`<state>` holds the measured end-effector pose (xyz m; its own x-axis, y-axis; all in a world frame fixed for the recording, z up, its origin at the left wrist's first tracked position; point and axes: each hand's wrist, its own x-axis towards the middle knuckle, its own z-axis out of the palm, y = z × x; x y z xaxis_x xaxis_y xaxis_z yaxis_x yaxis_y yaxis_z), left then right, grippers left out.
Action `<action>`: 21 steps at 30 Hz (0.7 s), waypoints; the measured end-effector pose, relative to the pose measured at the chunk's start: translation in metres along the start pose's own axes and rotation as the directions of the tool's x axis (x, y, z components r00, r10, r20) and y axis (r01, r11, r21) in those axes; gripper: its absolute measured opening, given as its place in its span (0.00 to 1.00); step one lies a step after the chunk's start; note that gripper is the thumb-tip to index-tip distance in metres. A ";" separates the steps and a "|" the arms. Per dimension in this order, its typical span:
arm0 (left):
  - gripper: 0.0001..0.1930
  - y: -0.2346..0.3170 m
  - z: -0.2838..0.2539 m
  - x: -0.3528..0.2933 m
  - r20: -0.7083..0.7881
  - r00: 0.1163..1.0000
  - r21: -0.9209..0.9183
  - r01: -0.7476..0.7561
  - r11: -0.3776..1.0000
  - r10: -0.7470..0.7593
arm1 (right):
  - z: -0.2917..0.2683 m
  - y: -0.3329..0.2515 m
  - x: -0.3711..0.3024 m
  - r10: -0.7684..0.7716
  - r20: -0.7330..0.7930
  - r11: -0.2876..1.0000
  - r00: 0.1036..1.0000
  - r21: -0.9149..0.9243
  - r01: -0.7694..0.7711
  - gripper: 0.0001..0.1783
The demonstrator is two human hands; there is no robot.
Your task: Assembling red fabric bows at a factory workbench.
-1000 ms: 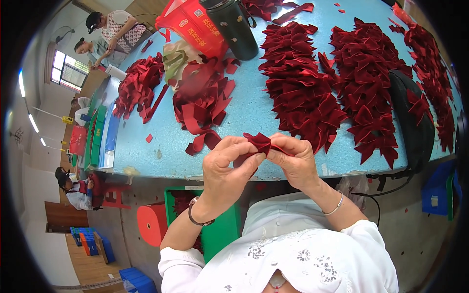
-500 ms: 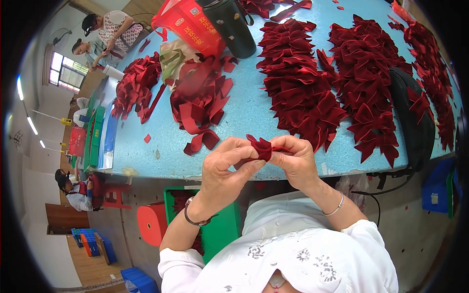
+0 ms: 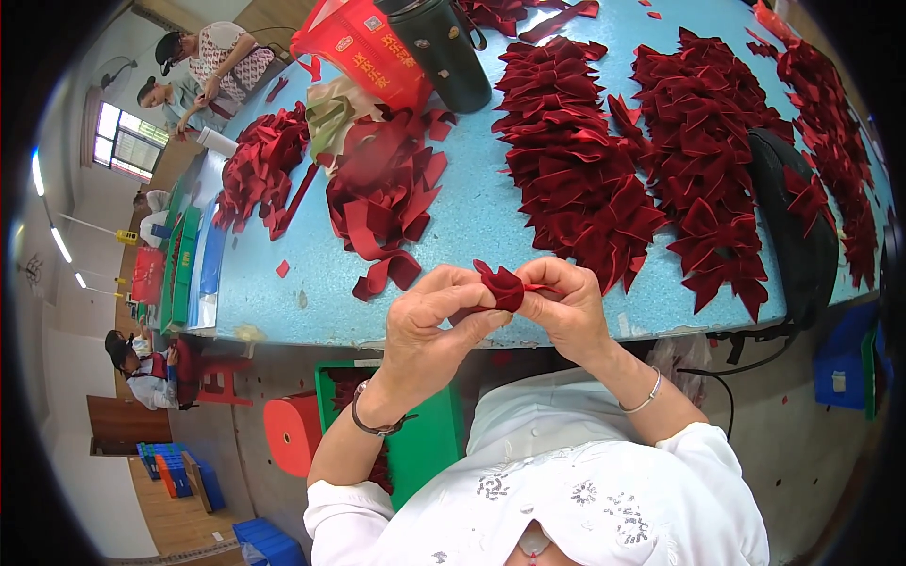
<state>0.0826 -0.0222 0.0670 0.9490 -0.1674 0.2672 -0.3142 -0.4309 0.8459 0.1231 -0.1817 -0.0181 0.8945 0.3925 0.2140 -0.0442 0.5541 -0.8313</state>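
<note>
Hands up front, just over near table edge. My left hand [image 3: 429, 325] and right hand [image 3: 566, 311] both pinched shut on one small dark-red fabric piece [image 3: 502, 286], folded/bunched betw fingertips. Left thumb + fingers [image 3: 462, 283] curl over it from left side, right hand grips it from right. Piece sits in the air betw both hands, not touching table. Bracelet on left wrist, thin bangle on right.

Below hands: my white top, a green crate [image 3: 429, 443] under table w/ red bits inside, orange-red stool [image 3: 291, 434] beside it.

Table [image 3: 491, 203] is light blue. Nearest on it, just past left hand: loose red ribbon strips [image 3: 382, 193] in a messy heap, one curled strip close to the edge. Right of that: big pile of finished red bows [image 3: 590, 170], stacked in rows, second bow pile [image 3: 708, 160] further right, third along far right edge. Black bag [image 3: 797, 226] lies on right part of table, touching the bows.

Further back: black cylinder container [image 3: 444, 52] next to a red bag [image 3: 363, 47], another red strip heap [image 3: 264, 165] to the left.

Far left corner: two other ppl [image 3: 203, 71] at table end. One more person [image 3: 142, 368] seated low at left, by the floor.
</note>
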 end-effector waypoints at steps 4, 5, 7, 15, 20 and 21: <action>0.07 0.004 0.002 0.001 0.001 1.000 -0.054 0.024 0.998 -0.024 | -0.004 0.007 0.000 -0.017 0.048 0.997 0.999 0.073 0.014 0.11; 0.07 0.005 0.002 0.001 0.000 1.000 -0.053 0.025 0.998 -0.025 | -0.003 0.006 0.002 -0.039 0.047 0.996 0.998 0.081 0.035 0.12; 0.07 0.006 0.002 0.002 0.016 0.998 -0.051 0.056 0.997 -0.055 | -0.002 0.003 0.004 -0.082 0.045 0.992 0.996 0.097 0.077 0.14; 0.07 0.006 0.004 0.004 -0.016 1.000 0.020 -0.007 1.000 0.008 | 0.006 -0.003 0.003 -0.125 0.035 0.976 0.992 -0.177 0.129 0.14; 0.07 0.003 0.002 0.002 -0.011 0.998 0.102 -0.055 0.993 0.056 | 0.001 0.002 0.001 -0.092 0.047 0.984 0.995 -0.147 0.098 0.15; 0.07 0.004 0.002 0.002 -0.011 0.998 0.102 -0.055 0.993 0.056 | -0.001 0.002 0.000 -0.089 0.064 0.984 0.994 -0.152 0.098 0.15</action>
<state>0.0833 -0.0263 0.0704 0.9300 -0.1814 0.3196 -0.3669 -0.5090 0.7786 0.1235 -0.1807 -0.0204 0.8646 0.3878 0.3195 0.1114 0.4720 -0.8745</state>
